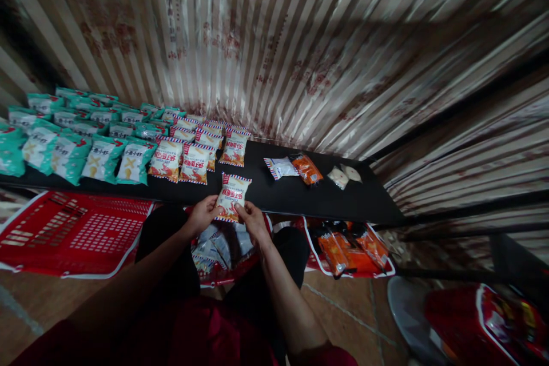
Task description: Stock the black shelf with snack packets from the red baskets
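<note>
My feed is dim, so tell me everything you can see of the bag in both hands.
The bag looks plump and plastic, mostly white with red print, orange-red artwork low on its front and red-and-blue striped ends. Its printed face is towards the camera, top leaning slightly right. The left hand holds its lower left side; the right hand the lower right, thumb over the front. It is at the near edge of the shelf; whether it touches is unclear.
</note>
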### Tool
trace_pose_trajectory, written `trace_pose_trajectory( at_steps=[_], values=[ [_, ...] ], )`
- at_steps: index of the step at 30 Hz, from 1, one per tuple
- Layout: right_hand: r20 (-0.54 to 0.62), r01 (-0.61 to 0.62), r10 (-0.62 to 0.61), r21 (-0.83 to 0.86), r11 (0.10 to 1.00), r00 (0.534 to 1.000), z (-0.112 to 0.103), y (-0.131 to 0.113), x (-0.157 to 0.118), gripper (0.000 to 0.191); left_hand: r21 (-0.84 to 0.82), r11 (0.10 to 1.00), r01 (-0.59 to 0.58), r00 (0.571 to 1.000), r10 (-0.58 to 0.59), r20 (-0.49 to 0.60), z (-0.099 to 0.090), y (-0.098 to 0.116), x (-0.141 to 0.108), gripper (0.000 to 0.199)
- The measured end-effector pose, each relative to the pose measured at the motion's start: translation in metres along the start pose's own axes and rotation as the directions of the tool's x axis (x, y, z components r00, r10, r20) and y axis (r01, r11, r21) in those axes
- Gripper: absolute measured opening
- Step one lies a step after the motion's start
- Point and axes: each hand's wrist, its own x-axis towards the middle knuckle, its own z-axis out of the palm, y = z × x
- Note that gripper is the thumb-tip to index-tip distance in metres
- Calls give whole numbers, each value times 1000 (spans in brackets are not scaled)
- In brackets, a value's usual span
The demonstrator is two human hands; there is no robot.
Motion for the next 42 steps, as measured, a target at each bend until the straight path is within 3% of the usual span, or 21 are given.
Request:
trace_pose_trajectory(
  at_steps=[4, 11, 17, 24, 31, 42],
  values=[
    [-2, 59, -60, -122, 991, 998, -7, -3, 12, 40, 58, 998, -21, 1000, 22, -20, 2, -4, 10, 40],
    [-39, 130, -134, -103, 986, 990, -9, -17, 36, 37, 243, 958, -154, 980, 179, -88, 10, -3, 29, 34],
    [-70, 144, -152, -111, 983, 986, -13, -19, 62, 38, 494, 840, -224, 938, 323, -124, 15, 4, 38, 29],
    [-105, 176, -197, -180, 968, 975, -14, -22, 87, 38, 640, 696, -326, 896, 443, -26, 22, 6, 39, 34],
    [-90, 232, -250, -177, 957, 964, -8, -21, 110, 39, 727, 592, -349, 885, 463, 48, 27, 9, 45, 43],
    [-50, 320, -330, -143, 937, 943, 2, -23, 142, 46, 755, 565, -332, 900, 429, 75, 26, 15, 59, 43]
  ],
)
